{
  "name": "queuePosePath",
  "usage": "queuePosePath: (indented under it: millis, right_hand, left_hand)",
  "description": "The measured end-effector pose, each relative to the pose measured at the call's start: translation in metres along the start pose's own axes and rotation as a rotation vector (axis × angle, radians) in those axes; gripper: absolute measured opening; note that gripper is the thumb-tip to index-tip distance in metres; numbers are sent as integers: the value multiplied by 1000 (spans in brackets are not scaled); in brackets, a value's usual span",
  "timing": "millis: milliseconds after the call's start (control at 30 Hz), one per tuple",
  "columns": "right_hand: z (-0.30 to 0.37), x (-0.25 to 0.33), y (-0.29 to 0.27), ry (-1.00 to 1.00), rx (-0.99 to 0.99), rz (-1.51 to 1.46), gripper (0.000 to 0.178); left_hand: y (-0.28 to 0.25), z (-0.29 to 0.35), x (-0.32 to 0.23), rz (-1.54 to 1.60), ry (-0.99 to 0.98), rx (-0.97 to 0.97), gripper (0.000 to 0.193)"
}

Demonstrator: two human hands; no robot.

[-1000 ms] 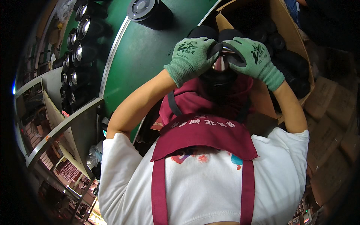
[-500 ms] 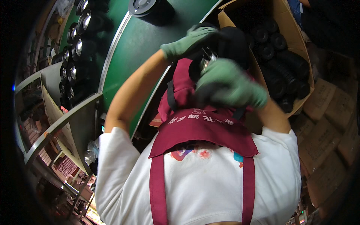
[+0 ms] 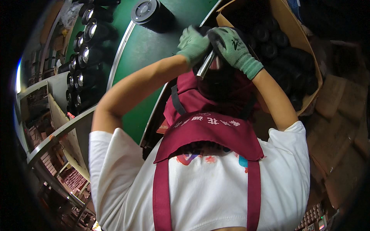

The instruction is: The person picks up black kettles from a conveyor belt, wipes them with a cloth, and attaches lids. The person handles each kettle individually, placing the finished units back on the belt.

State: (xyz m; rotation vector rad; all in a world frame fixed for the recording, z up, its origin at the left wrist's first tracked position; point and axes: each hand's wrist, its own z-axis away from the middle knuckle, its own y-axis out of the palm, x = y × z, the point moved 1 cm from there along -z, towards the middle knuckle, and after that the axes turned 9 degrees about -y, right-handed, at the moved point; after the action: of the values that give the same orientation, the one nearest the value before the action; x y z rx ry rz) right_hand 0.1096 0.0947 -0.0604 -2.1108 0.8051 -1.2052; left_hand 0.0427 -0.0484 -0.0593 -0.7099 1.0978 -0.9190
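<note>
Both my hands wear green gloves with black palms and meet over my lap. My right hand (image 3: 234, 48) is closed, its fingers bent down at the upper end of a shiny metal rod (image 3: 207, 65) that slants down toward me. Close beside it my left hand (image 3: 192, 45) bends its fingers over a dark part; what it grips is mostly hidden. Below the hands a dark, rounded thing (image 3: 214, 87) lies against my maroon apron (image 3: 206, 131), too dark to name. Beyond my left hand a black ribbed canister with a round, flat top (image 3: 160, 18) stands on the green tabletop (image 3: 148, 48).
At far left, several black cylinders with shiny ends (image 3: 94, 32) stand in rows past a metal rail (image 3: 119, 54). An open cardboard carton (image 3: 314, 69) filled with black cylindrical parts is to my right. Closed cardboard boxes (image 3: 327, 127) lie beyond it. A metal frame (image 3: 58, 133) rises at left.
My right hand has moved up and away from me, beside my left hand. The left hand has turned, its fingers rising. More of the metal rod now shows, slanting toward me.
</note>
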Motion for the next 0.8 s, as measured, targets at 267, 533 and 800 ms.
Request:
queuePosePath:
  millis: [267,533,800]
  right_hand:
    - [-22,4,41,-170,208,250,35]
    - [25,14,3,-166,-79,406,21]
    - [-22,-22,-65,474,1073,-519,41]
  left_hand:
    - [-76,26,-3,-138,21,942,51]
    - [-54,10,22,-276,894,509,63]
    - [-65,13,3,-297,940,766,57]
